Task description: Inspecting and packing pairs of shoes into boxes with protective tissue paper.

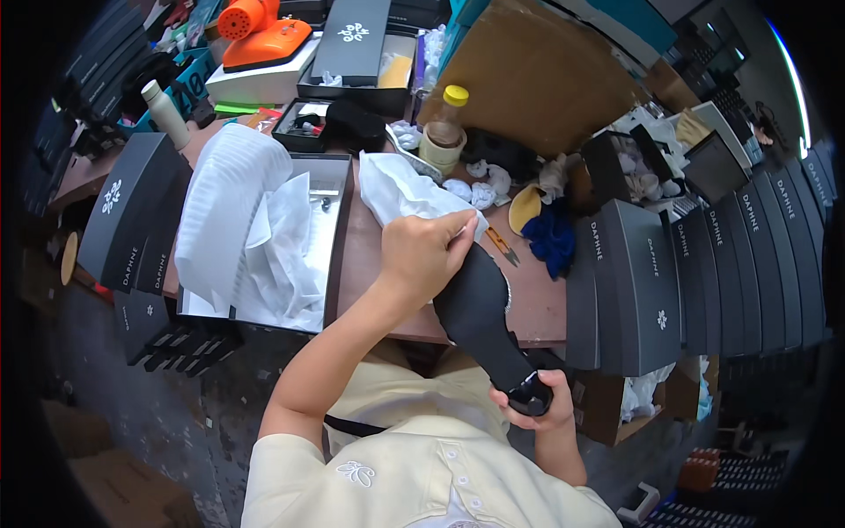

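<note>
A black high-heeled shoe lies tilted across the table's front edge, with its dark sole turned up and a sparkling trim along one side. My right hand grips it by the glossy heel, close to my body. Over the toe end, my left hand is closed, pinching a sheet of white tissue paper that spreads out beyond it. The toe itself is hidden by the hand and paper. Thread snips with orange handles lie just right of the toe.
Left of my left hand stands an open shoebox with white foam wrap and tissue. Dark shoeboxes stand in a row at right. Behind are a bottle with a yellow cap, a blue cloth and a large cardboard sheet.
</note>
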### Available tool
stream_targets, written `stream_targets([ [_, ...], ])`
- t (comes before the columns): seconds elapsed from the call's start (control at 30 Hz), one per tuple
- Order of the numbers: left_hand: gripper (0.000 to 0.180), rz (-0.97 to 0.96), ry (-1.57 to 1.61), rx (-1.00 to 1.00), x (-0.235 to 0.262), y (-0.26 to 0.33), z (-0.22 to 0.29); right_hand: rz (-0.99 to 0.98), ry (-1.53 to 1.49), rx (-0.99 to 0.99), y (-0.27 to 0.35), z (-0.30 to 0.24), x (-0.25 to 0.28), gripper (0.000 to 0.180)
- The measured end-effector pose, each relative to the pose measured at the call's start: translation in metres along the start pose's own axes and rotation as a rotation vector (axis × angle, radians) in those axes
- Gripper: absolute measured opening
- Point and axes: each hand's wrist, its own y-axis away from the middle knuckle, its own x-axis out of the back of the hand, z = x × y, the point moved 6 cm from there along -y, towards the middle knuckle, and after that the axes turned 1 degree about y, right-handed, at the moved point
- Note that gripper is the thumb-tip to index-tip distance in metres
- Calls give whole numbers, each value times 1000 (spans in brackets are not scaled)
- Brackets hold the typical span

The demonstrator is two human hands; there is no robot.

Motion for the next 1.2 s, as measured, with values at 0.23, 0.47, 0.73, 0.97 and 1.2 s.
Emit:
stream_targets([
  [0.23, 12, -381, 186, -51, -2, 20, 41, 234, 526, 60, -36, -15, -21, 48],
  [0.47, 21, -260, 280, -66, 30, 63, 58, -5, -101, 124, -61, -12, -14, 36],
  [0.73, 19, 296, 572, 349, 36, 38, 2, 494, 2010, 467, -68, -59, -90, 32],
  [0.97, 20, 78, 1249, 300, 23, -30, -9, -217, 1715, 864, -9, -74, -158, 28],
  [1.2, 28, -685, 1553, 404, -2, -25, 49, 72, 1644, 1009, -92, -109, -88, 64],
])
